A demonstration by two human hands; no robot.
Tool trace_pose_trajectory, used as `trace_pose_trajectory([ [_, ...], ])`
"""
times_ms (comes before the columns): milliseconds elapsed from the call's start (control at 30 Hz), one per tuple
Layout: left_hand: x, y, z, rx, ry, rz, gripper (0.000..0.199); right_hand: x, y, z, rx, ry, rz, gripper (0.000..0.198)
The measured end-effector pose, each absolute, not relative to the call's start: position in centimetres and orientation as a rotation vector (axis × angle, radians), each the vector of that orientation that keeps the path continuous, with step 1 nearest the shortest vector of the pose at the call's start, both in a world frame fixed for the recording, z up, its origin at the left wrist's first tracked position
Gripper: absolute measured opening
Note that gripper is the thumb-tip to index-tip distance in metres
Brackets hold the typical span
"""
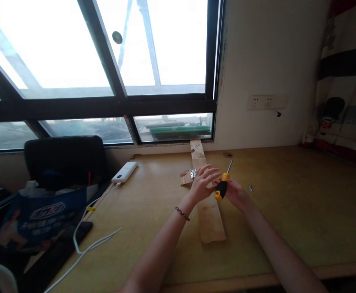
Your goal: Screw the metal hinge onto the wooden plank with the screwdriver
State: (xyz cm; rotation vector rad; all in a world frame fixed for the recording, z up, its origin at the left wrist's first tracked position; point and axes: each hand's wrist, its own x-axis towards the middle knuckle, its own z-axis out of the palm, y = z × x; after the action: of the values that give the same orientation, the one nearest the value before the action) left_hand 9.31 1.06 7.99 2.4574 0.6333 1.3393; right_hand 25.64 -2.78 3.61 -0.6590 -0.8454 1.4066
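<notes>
Above the board (212, 221) on the table (300, 215), a screwdriver (221, 189) is gripped in the right hand (236, 195), its tip pointed up and away. The left hand (199, 188) is held open, fingers spread, just beside it; whether contact is made cannot be told. Left of the board, a hinge (193, 173) is seen; to the right, a small metal piece (250, 187).

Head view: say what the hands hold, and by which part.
The screwdriver, held in the right hand by its handle, close to the shaft. The left hand is right beside it; whether it touches cannot be told.
</notes>
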Motion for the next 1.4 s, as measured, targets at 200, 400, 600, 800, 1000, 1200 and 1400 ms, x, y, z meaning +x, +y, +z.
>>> trace_pose_trajectory([
  [200, 8.7, 0.8, 9.6, 2.543, 0.34, 1.337, 0.03, 22.2, -2.6, 6.6, -0.53, -0.876, 1.498, 0.022],
  [400, 5.6, 4.5, 14.0, 1.518, 0.403, 1.916, 0.016, 20.7, 2.3, 7.5, -0.891, -1.456, 1.014, 0.05],
  [600, -1.7, 9.4, 14.9, 0.665, 0.402, 2.04, 0.022, 19.5, 7.2, 1.6, -1.043, -1.868, 0.522, 0.12],
  [800, -6.3, 10.1, 13.8, 0.644, 0.481, 1.904, 0.019, 18.4, 9.7, 3.2, -1.245, -2.151, 0.444, 0.129],
  [1000, -5.7, 9.7, 14.3, 0.714, 0.509, 1.883, 0.021, 16.4, 10.2, 5.5, -1.5, -2.293, 0.32, 0.129],
  [1200, -4.0, 9.4, 14.2, 0.79, 0.513, 1.825, 0.023, 16.3, 10.4, 4.7, -1.46, -2.232, 0.363, 0.12],
  [1400, -1.8, 9.6, 13.8, 0.815, 0.467, 1.796, 0.024, 18.4, 10.9, 2.3, -1.175, -2.061, 0.527, 0.115],
])
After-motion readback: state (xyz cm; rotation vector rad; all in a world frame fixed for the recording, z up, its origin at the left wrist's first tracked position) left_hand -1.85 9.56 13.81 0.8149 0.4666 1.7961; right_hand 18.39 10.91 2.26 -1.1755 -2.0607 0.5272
